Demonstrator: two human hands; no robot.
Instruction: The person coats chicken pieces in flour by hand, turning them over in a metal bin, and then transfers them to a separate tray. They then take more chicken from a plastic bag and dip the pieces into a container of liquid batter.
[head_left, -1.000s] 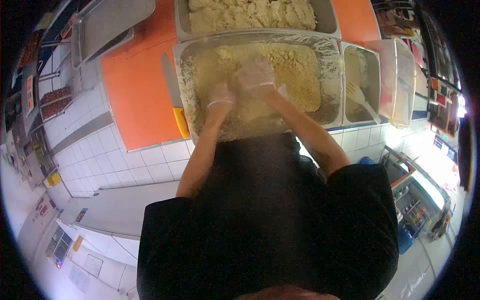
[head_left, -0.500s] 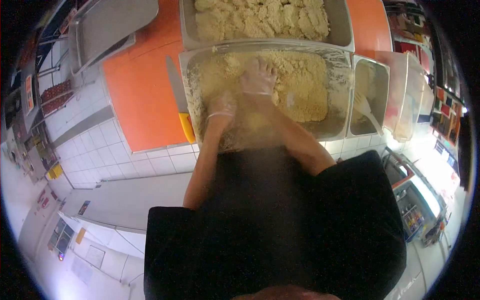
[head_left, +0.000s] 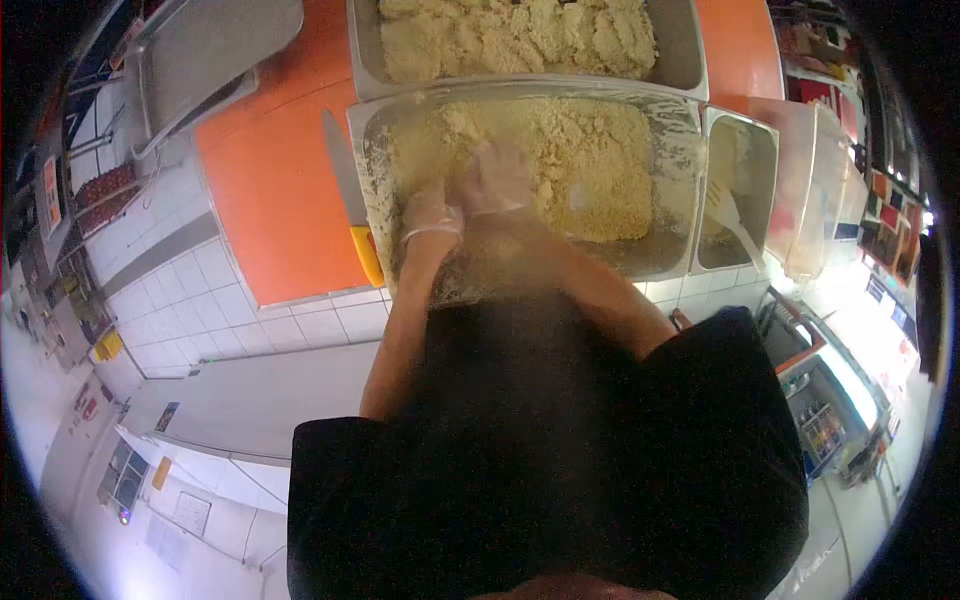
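Both of my hands wear thin clear gloves and are down in a metal pan [head_left: 680, 200] of pale yellow crumbly breading [head_left: 600, 170]. My left hand [head_left: 432, 214] is low at the pan's left side, its fingers hidden in the hazy mix. Close beside it on the right, my right hand [head_left: 497, 180] touches the breading, with its fingers smeared by blur. I cannot make out whether either hand grips a piece. A large knife [head_left: 345, 170] with a yellow handle [head_left: 367, 257] lies along the pan's left edge.
Behind stands a second metal pan [head_left: 680, 50] with breaded pieces [head_left: 520, 40] in it. On the right, a narrow metal pan [head_left: 740, 160] holds a white slotted utensil [head_left: 730, 210], beside a clear plastic bin [head_left: 800, 190]. An orange board [head_left: 270, 200] and metal trays [head_left: 200, 70] are on the left.
My right hand has moved left and toward me, closing in on my left hand. My left hand has shifted slightly left. The view has shifted a little.
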